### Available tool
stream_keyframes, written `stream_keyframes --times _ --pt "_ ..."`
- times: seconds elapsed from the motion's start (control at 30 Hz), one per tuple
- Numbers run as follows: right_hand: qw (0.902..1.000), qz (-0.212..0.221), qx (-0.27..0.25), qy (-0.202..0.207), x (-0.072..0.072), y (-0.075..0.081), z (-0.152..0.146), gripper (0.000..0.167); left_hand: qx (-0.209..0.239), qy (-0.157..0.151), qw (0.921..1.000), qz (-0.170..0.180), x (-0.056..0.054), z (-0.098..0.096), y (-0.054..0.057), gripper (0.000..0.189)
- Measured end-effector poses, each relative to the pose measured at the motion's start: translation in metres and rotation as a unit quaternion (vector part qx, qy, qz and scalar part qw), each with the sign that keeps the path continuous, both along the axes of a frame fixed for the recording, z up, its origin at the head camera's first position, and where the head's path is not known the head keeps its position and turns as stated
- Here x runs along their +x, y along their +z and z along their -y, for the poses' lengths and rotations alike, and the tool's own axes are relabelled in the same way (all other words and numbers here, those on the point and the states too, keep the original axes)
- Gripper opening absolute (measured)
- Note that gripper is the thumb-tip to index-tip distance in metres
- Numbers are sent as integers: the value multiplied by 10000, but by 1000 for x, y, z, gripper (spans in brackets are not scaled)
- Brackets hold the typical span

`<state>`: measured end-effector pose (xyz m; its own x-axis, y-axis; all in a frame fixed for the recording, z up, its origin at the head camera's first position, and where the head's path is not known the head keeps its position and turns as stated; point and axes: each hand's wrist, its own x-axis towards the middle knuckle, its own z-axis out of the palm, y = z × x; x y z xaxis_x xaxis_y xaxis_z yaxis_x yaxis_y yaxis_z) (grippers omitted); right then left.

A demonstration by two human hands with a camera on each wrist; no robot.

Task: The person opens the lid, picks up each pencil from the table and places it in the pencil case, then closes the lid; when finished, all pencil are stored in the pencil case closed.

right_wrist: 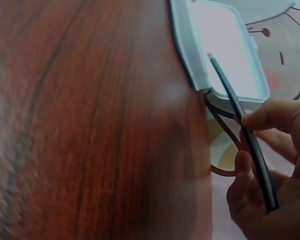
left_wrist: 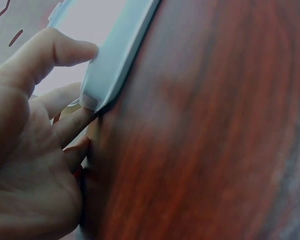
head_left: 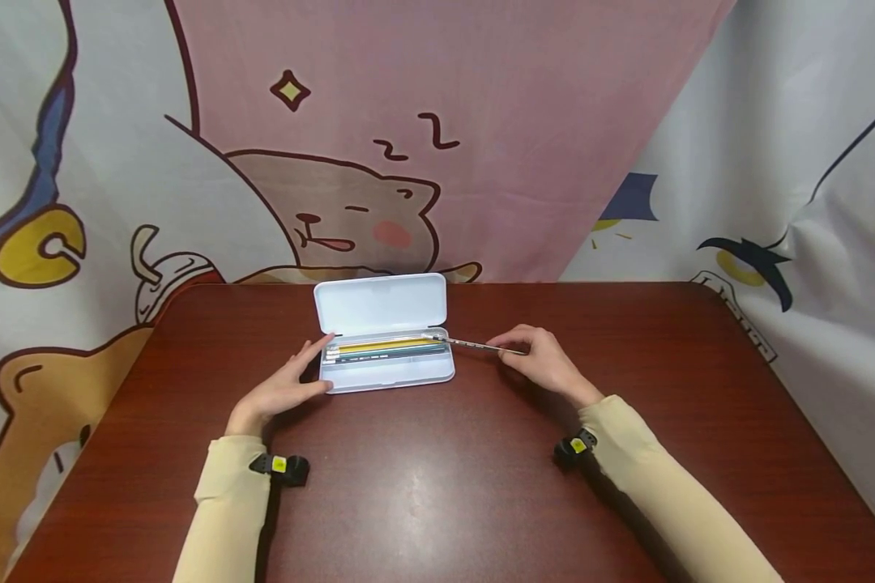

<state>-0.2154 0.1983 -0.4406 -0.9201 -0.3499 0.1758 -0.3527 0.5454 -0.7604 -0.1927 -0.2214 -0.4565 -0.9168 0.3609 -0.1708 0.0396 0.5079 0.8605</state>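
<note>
A white pencil case lies with its lid raised. Several pencils, yellow and dark green-blue among them, lie side by side in its rear part. My left hand holds the case by its left end, thumb at the front corner and index finger near the hinge side; the left wrist view shows the thumb on the rim. To the right of the case, my right hand pinches a dark pencil between thumb and fingers. That pencil slants toward the case, its far tip overlapping the case's right end in the head view.
The case stands near the back edge of a dark reddish-brown wooden table. Behind it hangs a cloth printed with cartoon animals. A small black wrist camera sits on the left sleeve, another camera on the right.
</note>
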Motion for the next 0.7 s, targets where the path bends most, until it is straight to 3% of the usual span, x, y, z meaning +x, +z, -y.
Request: stream_keyframes --times 0.33,0.7 --pt "9984 -130 150 525 -11 -2 19 23 22 6 10000 58 -1 0 -2 82" --pt "9906 -702 473 1073 -23 3 59 23 -7 -14 10000 31 -1 0 -2 81"
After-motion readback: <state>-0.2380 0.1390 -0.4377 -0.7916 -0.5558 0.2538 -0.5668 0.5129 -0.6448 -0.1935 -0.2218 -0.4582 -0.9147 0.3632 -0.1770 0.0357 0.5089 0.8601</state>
